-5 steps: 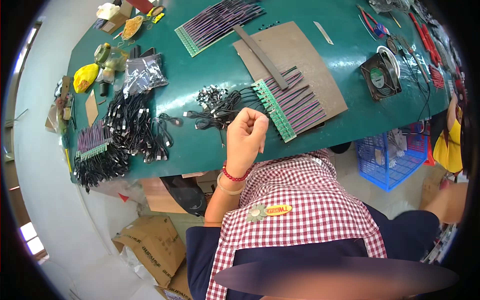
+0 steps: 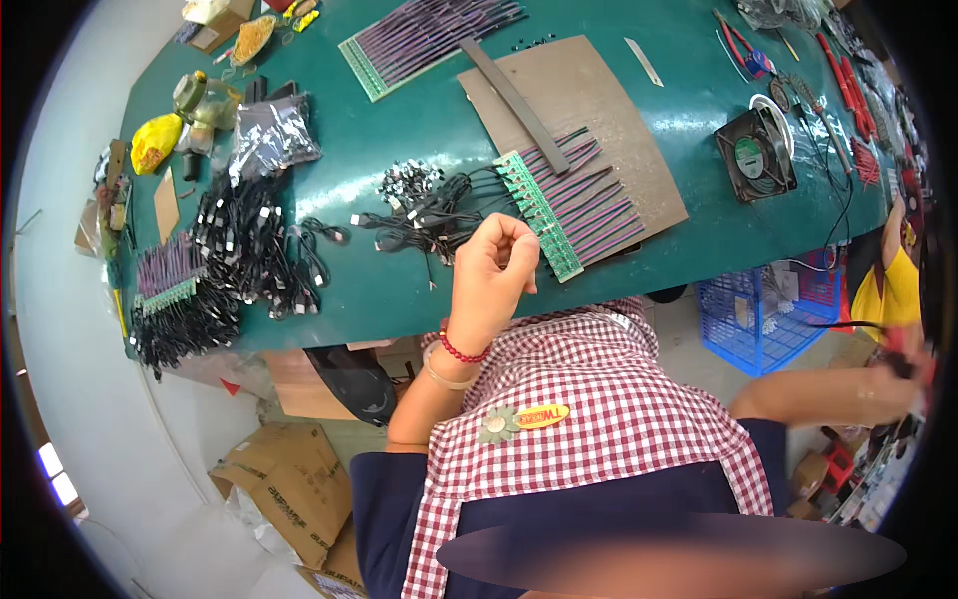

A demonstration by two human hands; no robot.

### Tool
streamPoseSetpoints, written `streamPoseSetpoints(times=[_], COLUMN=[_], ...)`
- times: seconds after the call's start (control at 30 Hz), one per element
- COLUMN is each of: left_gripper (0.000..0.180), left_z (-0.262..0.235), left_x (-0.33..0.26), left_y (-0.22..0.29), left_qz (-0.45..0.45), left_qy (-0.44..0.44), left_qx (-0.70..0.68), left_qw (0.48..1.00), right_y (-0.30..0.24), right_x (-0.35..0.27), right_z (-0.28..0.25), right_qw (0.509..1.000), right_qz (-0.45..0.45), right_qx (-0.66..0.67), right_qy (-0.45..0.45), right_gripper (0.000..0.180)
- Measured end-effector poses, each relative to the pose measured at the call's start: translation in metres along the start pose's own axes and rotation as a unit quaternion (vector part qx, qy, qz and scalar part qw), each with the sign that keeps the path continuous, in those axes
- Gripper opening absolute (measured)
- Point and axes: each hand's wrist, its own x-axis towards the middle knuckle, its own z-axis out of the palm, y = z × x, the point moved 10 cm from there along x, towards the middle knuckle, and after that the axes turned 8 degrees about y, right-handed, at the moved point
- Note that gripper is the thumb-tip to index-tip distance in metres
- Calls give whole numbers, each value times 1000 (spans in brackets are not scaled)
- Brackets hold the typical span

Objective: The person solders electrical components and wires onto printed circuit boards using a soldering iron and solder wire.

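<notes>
Nearest the camera is the person's red-and-white checked shirt (image 2: 599,399) under a dark apron, with a small flower pin and an oval yellow badge (image 2: 542,415) on it. The left hand (image 2: 491,272) is raised over the near edge of the green tabletop (image 2: 399,290), a red bead bracelet (image 2: 461,349) on the wrist. Its grip is curled almost closed, thumb and fingertips pinched together; whether anything thin sits between them cannot be told. The right hand (image 2: 898,369) is out at the far right edge of the view, off the tabletop and blurred, so its grip cannot be told, though something red shows by it.

Just beyond the left hand lies a tangle of black cables with plugs (image 2: 424,215), and just right of it a row of green circuit strips with purple ribbon wires (image 2: 569,200), resting on the near part of a brown cardboard sheet (image 2: 609,110). A dark flat bar (image 2: 514,90) lies across that sheet. To the left, a big heap of black cables (image 2: 244,250) and another wired bundle (image 2: 170,275) sit near the tabletop's left end. On the right stands a black square fan (image 2: 755,155). Below it, on the floor, is a blue plastic basket (image 2: 758,309).

Farther back are a second set of ribbon-wired strips (image 2: 429,35), a silvery plastic bag (image 2: 271,135), a yellow bag (image 2: 157,142) and red-handled pliers (image 2: 743,45).
</notes>
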Motion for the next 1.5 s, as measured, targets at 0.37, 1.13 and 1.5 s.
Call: streamPoseSetpoints(times=[0.37,1.13,1.5], left_gripper=[6,8,9], left_z=[38,22,21], left_x=[-25,-24,-22], left_y=[-13,-2,-2], left_qz=[-144,24,15], left_qy=[-126,48,45], left_qx=[-142,28,67], left_qw=[971,998,997], right_y=[171,173,178], right_x=[-264,-279,-278], right_z=[240,260,256], right_qw=[865,836,829], right_qz=[432,435,460], right_qx=[48,-42,-35], right_qy=[-250,-331,-317], right_gripper=[38,41,40])
